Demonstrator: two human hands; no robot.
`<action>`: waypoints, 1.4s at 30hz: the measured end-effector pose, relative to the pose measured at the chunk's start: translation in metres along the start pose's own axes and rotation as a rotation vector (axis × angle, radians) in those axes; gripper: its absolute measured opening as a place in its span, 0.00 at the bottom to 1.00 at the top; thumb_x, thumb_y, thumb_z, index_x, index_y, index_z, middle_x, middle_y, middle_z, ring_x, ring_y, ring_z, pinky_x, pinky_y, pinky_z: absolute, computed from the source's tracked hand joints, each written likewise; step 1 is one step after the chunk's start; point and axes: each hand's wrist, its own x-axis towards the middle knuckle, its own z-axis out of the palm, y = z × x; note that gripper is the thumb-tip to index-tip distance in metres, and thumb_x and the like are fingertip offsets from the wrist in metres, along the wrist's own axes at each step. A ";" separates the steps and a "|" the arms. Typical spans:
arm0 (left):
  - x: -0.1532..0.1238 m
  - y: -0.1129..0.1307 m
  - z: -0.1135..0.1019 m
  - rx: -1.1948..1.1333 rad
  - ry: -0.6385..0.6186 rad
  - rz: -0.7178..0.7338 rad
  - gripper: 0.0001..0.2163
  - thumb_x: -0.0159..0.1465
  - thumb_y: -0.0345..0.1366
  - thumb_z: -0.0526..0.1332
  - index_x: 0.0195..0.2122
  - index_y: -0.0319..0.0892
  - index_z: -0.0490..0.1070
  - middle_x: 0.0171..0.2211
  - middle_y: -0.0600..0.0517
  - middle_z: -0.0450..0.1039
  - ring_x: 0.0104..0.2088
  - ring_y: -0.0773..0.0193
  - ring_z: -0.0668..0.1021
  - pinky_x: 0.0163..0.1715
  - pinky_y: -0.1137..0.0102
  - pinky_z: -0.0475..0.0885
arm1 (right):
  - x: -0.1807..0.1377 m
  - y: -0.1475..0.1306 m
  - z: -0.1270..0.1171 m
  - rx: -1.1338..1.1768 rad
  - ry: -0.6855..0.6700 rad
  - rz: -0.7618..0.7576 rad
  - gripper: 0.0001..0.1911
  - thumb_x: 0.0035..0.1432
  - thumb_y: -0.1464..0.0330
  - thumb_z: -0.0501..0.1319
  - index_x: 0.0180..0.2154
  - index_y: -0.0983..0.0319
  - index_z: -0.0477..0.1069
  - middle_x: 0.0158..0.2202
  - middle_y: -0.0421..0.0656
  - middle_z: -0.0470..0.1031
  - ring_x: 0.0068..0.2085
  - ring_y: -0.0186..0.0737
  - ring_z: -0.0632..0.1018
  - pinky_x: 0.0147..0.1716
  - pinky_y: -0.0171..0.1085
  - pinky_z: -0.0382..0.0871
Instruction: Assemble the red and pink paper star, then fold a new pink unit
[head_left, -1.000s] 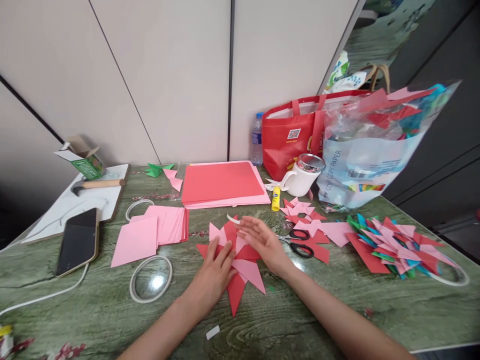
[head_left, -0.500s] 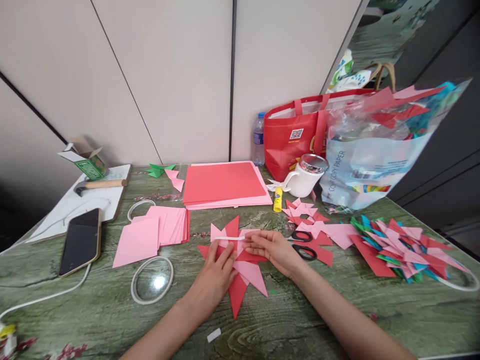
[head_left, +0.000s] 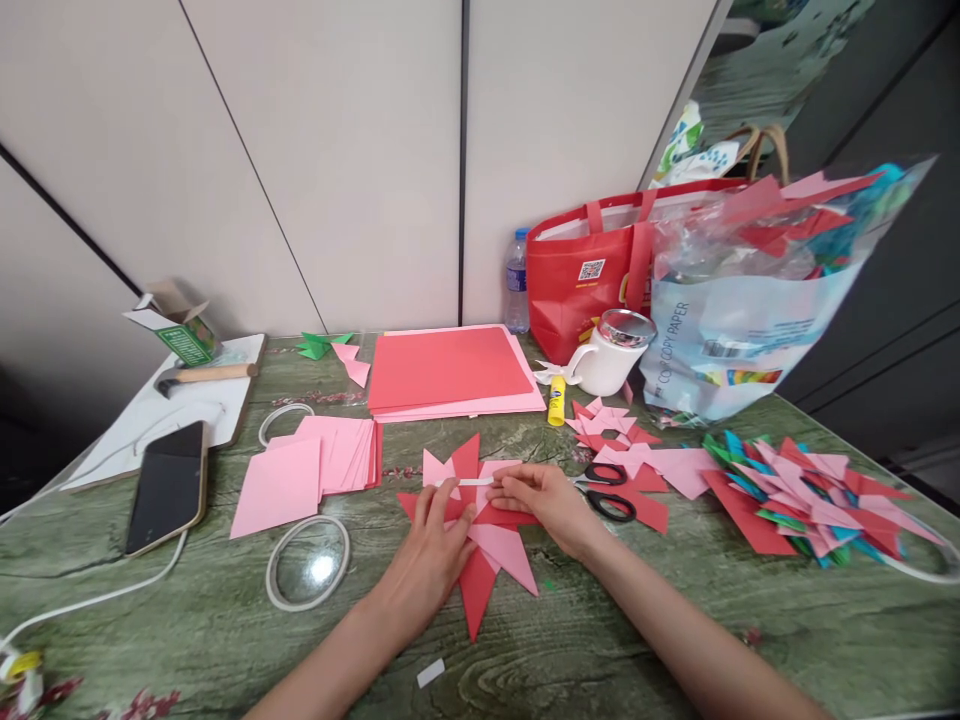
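Observation:
A star folded from red and pink paper (head_left: 504, 552) lies flat on the table in front of me. A narrow strip of white tape (head_left: 474, 482) runs across its upper part. My left hand (head_left: 433, 545) rests on the star's left side, fingers spread and lying flat, the fingertips at the strip's left end. At the other end, the thumb and fingers of my right hand (head_left: 546, 505) are pinched on the tape. Black-handled scissors (head_left: 611, 505) lie just right of that hand, partly on red paper. A small white scrap (head_left: 430, 673) lies nearer to me.
Tape rolls (head_left: 274, 590) and pink paper squares (head_left: 276, 485) lie at left, beside a phone (head_left: 166, 490). Behind are red sheets (head_left: 450, 365), a glue stick (head_left: 556, 402) and a white mug (head_left: 604, 365). Folded paper pieces (head_left: 814, 500) are heaped at right.
My left fingers have shifted slightly along the strip, and its left end is now more covered. The right hand keeps its pinch. The camera view has moved a little.

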 end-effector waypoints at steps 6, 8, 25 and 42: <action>0.000 -0.002 0.004 0.110 -0.036 0.056 0.15 0.64 0.31 0.54 0.52 0.39 0.64 0.55 0.40 0.61 0.57 0.44 0.62 0.49 0.50 0.68 | -0.001 0.001 0.003 -0.512 -0.041 -0.184 0.11 0.55 0.66 0.58 0.36 0.65 0.75 0.32 0.46 0.76 0.33 0.40 0.78 0.38 0.42 0.73; 0.000 -0.002 0.002 0.127 -0.048 0.071 0.15 0.64 0.31 0.53 0.52 0.39 0.64 0.55 0.40 0.62 0.58 0.44 0.61 0.49 0.51 0.67 | -0.002 0.001 0.006 -0.840 -0.068 -0.354 0.11 0.57 0.71 0.54 0.37 0.64 0.75 0.36 0.48 0.73 0.36 0.41 0.76 0.40 0.41 0.70; 0.001 0.000 -0.004 0.076 -0.083 0.073 0.14 0.64 0.31 0.53 0.50 0.39 0.65 0.53 0.41 0.64 0.58 0.47 0.62 0.53 0.50 0.62 | -0.015 -0.011 0.016 -1.426 -0.076 -0.363 0.14 0.58 0.77 0.51 0.38 0.67 0.74 0.44 0.52 0.64 0.36 0.38 0.72 0.42 0.37 0.65; -0.013 -0.014 -0.064 -0.046 0.122 -0.168 0.08 0.60 0.37 0.58 0.40 0.43 0.68 0.40 0.47 0.70 0.43 0.54 0.71 0.42 0.58 0.68 | -0.026 -0.016 0.019 -1.398 -0.073 -0.330 0.16 0.53 0.70 0.62 0.44 0.69 0.68 0.48 0.54 0.62 0.45 0.45 0.72 0.47 0.39 0.64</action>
